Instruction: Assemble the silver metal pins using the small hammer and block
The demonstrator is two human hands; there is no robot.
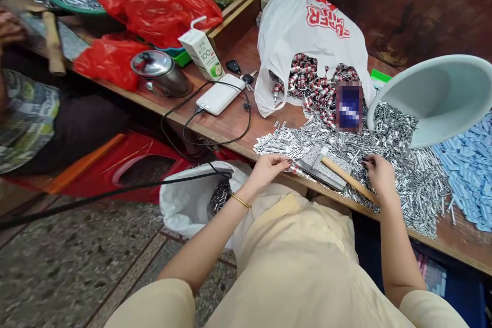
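My left hand [271, 168] is closed in a pinch at the table's front edge, holding a small red-and-silver metal piece [295, 169] beside a flat metal block [336, 170]. A hammer [348, 179] lies across this block, its wooden handle slanting toward my right wrist. My right hand [380, 174] is closed, thumb and fingertips together over a heap of small silver metal parts [417, 184]; whatever is between them is too small to make out. Flat silver levers [284, 141] are spread beyond the block.
Behind the heap, a white plastic bag [284, 25] spills red-and-silver pieces. A tilted grey tub [442, 97] and light-blue pieces [467, 164] lie right. Leftward are a white power bank [220, 95] with cable, a drink carton [202, 54] and a metal mug [163, 74]. Another person sits far left.
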